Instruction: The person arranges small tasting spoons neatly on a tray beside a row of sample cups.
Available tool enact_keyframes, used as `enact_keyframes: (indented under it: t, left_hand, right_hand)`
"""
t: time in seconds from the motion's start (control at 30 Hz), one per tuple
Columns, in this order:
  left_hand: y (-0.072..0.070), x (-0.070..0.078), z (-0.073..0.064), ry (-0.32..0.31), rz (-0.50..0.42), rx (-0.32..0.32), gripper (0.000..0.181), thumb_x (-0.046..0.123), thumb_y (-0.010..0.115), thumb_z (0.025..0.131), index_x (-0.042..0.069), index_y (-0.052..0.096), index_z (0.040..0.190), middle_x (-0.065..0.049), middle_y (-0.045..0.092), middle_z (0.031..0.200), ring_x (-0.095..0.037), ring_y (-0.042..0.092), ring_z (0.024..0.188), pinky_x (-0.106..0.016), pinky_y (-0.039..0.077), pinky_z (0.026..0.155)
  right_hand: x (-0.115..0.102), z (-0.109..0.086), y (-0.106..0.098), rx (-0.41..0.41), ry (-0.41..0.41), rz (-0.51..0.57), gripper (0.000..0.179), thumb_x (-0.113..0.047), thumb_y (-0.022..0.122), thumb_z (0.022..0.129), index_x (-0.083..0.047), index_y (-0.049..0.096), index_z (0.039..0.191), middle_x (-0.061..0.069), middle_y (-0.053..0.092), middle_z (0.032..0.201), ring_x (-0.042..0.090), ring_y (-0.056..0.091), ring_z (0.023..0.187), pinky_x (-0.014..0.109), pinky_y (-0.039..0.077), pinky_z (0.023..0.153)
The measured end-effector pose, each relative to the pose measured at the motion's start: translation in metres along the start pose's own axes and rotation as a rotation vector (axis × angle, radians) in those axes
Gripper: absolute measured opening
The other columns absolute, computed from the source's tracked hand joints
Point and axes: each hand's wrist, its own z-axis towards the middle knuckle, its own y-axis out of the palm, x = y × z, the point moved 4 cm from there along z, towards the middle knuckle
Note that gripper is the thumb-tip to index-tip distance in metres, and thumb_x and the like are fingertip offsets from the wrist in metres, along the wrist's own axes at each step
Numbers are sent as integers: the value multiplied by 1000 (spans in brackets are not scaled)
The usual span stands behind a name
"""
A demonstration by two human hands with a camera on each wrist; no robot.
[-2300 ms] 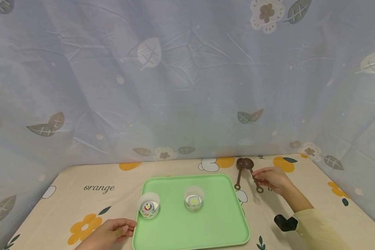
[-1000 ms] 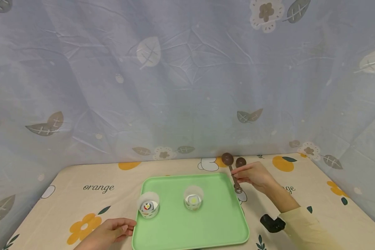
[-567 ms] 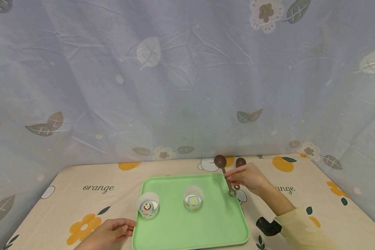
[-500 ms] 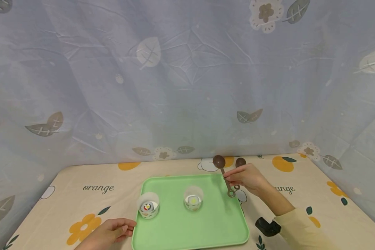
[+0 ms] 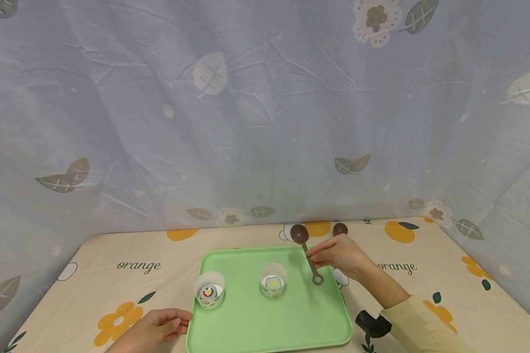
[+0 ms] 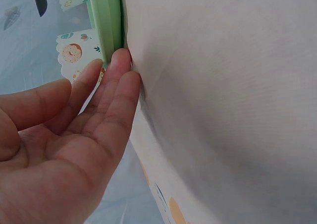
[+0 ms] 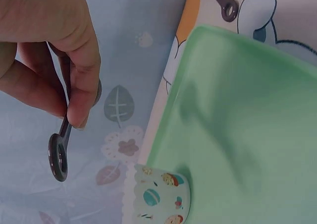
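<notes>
Brown spoon (image 5: 300,234), pinched by R hand (image 5: 339,254), has been brought over green tray (image 5: 265,333) (thus parted from 2nd spoon (image 5: 340,229)); tray touched by relaxed L hand (image 5: 156,324).

Brown measuring spoon (image 5: 299,234): bowl mostly hidden by the right hand (image 5: 339,256) in the right wrist view. Second spoon (image 5: 340,228): handle concealed by that hand in the head view. Left hand (image 5: 153,329): cropped below there; contents of left cup (image 5: 211,302) and right cup (image 5: 272,293): too small to tell.
</notes>
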Motion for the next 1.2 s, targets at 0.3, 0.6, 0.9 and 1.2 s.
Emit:
enact_keyframes:
  t: [0.3, 0.6, 0.9, 1.2]
  left_hand:
    - [1, 2, -1, -2, -1, -8, 27, -2, 38, 96, -22, 47, 112, -11, 61, 99, -22, 57, 91, -38, 49, 81]
    - [1, 3, 0, -4, 16, 6, 27, -3, 38, 96, -22, 48, 111, -12, 61, 99, -23, 57, 91, -37, 49, 81]
    - [0, 1, 0, -13, 4, 5, 27, -2, 39, 96, -21, 49, 112, -11, 61, 100, -22, 56, 91, -36, 49, 81]
    - [1, 2, 0, -33, 11, 21, 26, -2, 39, 96, -20, 49, 112, -10, 61, 99, -20, 56, 89, -36, 49, 81]
  right_hand:
    - [-3, 0, 14, -37, -23, 5, 19, 12, 57, 81, 21, 60, 98, 22, 65, 90, 18, 65, 71, 33, 54, 70]
    - [-2, 1, 24, -49, -29, -54, 16, 8, 61, 80, 16, 65, 94, 18, 67, 87, 16, 63, 68, 32, 53, 67]
    - [-2, 2, 32, -36, -2, -84, 15, 10, 62, 78, 13, 67, 92, 17, 66, 90, 16, 61, 69, 32, 53, 65]
    - [-4, -1, 42, -89, 6, -45, 15, 10, 62, 77, 14, 66, 91, 16, 67, 86, 16, 62, 68, 32, 53, 66]
